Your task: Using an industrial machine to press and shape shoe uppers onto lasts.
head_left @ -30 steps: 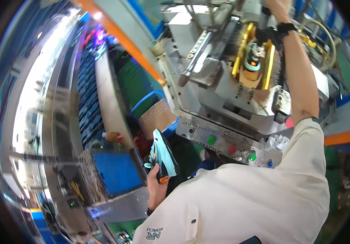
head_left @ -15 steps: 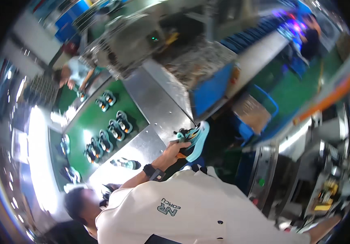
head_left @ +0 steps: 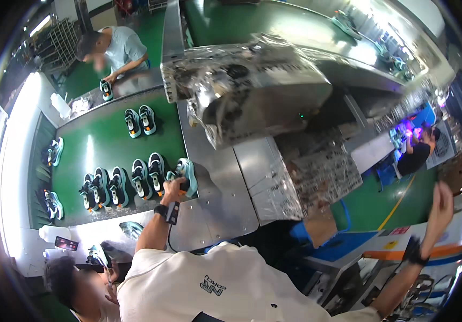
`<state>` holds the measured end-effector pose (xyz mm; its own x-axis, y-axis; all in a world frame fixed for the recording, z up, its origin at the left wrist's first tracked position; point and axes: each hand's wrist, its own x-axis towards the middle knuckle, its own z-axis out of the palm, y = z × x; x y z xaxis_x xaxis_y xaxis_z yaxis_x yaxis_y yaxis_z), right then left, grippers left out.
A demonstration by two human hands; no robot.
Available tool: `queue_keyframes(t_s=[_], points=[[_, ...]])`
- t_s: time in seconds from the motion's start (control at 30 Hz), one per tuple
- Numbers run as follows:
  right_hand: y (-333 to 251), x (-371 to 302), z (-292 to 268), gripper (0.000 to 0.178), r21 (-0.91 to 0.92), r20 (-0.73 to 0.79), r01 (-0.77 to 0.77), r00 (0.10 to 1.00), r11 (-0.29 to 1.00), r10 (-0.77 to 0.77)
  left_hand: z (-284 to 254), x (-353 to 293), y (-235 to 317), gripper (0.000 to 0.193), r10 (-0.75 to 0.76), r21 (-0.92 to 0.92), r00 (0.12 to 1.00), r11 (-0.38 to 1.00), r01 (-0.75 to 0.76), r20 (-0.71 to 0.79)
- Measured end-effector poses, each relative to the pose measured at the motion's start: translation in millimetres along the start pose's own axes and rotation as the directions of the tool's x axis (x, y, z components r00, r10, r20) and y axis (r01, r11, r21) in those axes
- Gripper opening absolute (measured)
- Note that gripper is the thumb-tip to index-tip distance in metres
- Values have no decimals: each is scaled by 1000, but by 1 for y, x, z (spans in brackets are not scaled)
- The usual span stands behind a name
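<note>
My left hand (head_left: 173,190) is closed round a sneaker (head_left: 190,177) with a pale teal sole. This shoe is at the right end of a row of black sneakers (head_left: 156,172) with pale soles and orange heel parts, at the edge of the green belt (head_left: 96,155). Part of the held shoe is hidden behind my fingers. Far off to the right, my right hand (head_left: 441,208) is raised with its fingers stretched out, near an orange-edged machine (head_left: 430,250). Nothing shows in it.
Foil-wrapped machinery (head_left: 263,86) stands beyond the metal table (head_left: 220,206). A co-worker (head_left: 121,51) handles a shoe at the far left; another (head_left: 80,290) holds one at my near left. A third person (head_left: 416,155) sits at the far right. Another pair of sneakers (head_left: 139,121) stands farther up the belt.
My left hand has carried the sneaker leftward from beside the metal table's corner to the row on the green belt. My right hand has come into view, raised. The view has turned.
</note>
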<state>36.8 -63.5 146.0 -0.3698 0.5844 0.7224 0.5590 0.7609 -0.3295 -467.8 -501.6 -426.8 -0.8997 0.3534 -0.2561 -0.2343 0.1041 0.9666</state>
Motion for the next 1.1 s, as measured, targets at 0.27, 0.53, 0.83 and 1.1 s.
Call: queue_keyframes(t_s=[0.27, 0.53, 0.83, 1.1], points=[[-310, 221, 310, 38, -3, 266, 859, 495, 513, -827, -74, 192, -7, 30, 494, 640, 868, 650, -410, 54], [-485, 270, 522, 35, -179, 178, 844, -478, -506, -860, -94, 311, 59, 65, 310, 312, 841, 933, -179, -445], [-476, 257, 559, 24, 101, 383, 618, 699, 779, -604, 2, 133, 43, 75, 12, -89, 992, 996, -23, -129], [-352, 275, 530, 32, 512, 181, 507, 725, 694, -664, 97, -38, 84, 42, -195, -212, 798, 903, 372, 570]])
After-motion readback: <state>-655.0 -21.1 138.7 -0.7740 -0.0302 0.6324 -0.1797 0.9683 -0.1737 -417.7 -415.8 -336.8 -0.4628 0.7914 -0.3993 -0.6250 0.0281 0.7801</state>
